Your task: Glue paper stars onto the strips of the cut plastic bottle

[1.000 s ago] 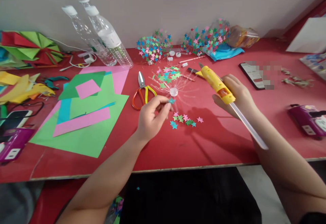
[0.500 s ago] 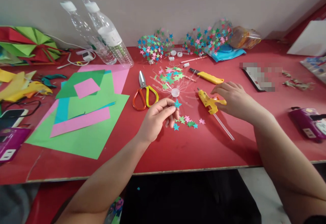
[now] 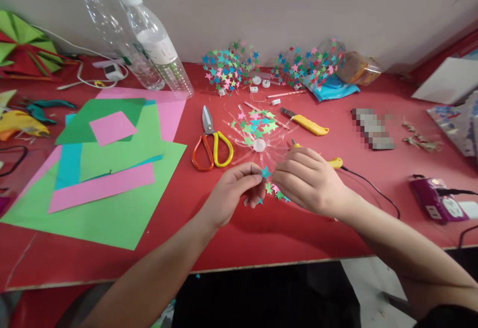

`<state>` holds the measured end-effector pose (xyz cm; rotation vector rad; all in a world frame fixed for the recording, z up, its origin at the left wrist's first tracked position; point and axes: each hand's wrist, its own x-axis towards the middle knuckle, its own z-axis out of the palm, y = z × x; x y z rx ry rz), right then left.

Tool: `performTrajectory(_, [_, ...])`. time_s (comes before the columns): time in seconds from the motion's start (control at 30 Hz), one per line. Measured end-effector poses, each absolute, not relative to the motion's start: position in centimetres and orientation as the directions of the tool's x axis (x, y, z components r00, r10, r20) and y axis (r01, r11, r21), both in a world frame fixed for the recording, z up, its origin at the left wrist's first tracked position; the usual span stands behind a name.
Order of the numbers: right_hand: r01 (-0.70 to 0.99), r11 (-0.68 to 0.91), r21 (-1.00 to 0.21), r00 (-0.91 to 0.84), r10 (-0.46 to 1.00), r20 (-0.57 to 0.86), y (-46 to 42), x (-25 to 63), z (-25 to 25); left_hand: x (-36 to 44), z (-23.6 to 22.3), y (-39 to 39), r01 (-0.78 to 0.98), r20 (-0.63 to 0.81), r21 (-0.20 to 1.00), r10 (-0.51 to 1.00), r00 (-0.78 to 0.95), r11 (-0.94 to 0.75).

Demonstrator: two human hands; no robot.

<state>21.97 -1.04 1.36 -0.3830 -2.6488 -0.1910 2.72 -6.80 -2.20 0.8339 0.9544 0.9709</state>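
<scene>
Far strips starred, near strips bare

On the middle of the desk (image 3: 224,238), a clear piece with thin strips (image 3: 259,145) lies splayed around a whitish round hub. Its far strips carry a cluster of pink, green and blue stars (image 3: 257,121); the strips fanning left, right and near look bare. Judging by that, this piece is only partly decorated, with much of its near half left to cover.

The left hand (image 3: 227,193) pinches one blue star (image 3: 265,172) between thumb and fingertips, just on the near side of the hub and not yet attached to a strip. The right hand (image 3: 317,183) is close in from the right, its fingers drawn together beside the star; whether that grip holds anything, or touches the star, I cannot tell.

A few loose stars (image 3: 279,194) lie just below the hands, partly covered by them, so some cut shapes remain unused. A yellow glue gun (image 3: 336,163) lies on the desk, largely hidden behind the right hand, its dark cord running right.

At the far edge, a left star-covered piece (image 3: 223,69) and a right star-covered piece (image 3: 309,64) are densely dotted and look done, or nearly so. Scissors (image 3: 212,151) lie left of the hub, beside coloured paper sheets (image 3: 149,201), so more stars could presumably be cut.
</scene>
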Motion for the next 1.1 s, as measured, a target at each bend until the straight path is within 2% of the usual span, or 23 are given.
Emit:
performTrajectory(0.27, [0.265,0.963,0.038,-0.854,0.216,0.474,0.3,21.4,1.4,2.5,-1.6,-6.4,-0.303,-0.303,0.878,0.92,0.249,0.371])
performTrajectory(0.33, [0.289,0.956,-0.044,-0.826,0.272,0.493,1.1,21.3,1.7,2.4,-1.3,-6.3,-0.296,-0.309,0.885,0.929,0.202,0.359])
performTrajectory(0.5, [0.333,0.864,-0.379,-0.723,0.492,0.486,3.1,21.5,2.6,2.6,0.1,-6.0,-0.204,-0.311,0.917,0.935,0.171,0.343])
performTrajectory(0.63, [0.342,0.763,-0.549,-0.712,0.592,0.379,3.6,21.5,2.7,3.2,0.7,-5.8,-0.128,-0.347,0.917,0.913,0.213,0.378])
performTrajectory(0.7, [0.375,0.718,-0.586,-0.709,0.63,0.318,3.5,21.5,2.4,3.3,0.5,-5.6,-0.124,-0.348,0.915,0.907,0.238,0.384])
performTrajectory(0.83, [0.429,0.765,-0.481,-0.725,0.609,0.322,3.4,21.3,2.0,3.0,-0.2,-5.3,-0.121,-0.335,0.919,0.907,0.257,0.374])
performTrajectory(1.0, [0.386,0.892,-0.235,-0.812,0.45,0.371,3.5,21.4,1.9,2.8,-0.5,-5.3,-0.092,-0.323,0.93,0.911,0.255,0.356])
performTrajectory(1.1, [0.375,0.913,-0.161,-0.839,0.408,0.361,3.5,21.6,1.9,2.9,-0.4,-5.4,-0.017,-0.289,0.953,0.928,0.235,0.301])
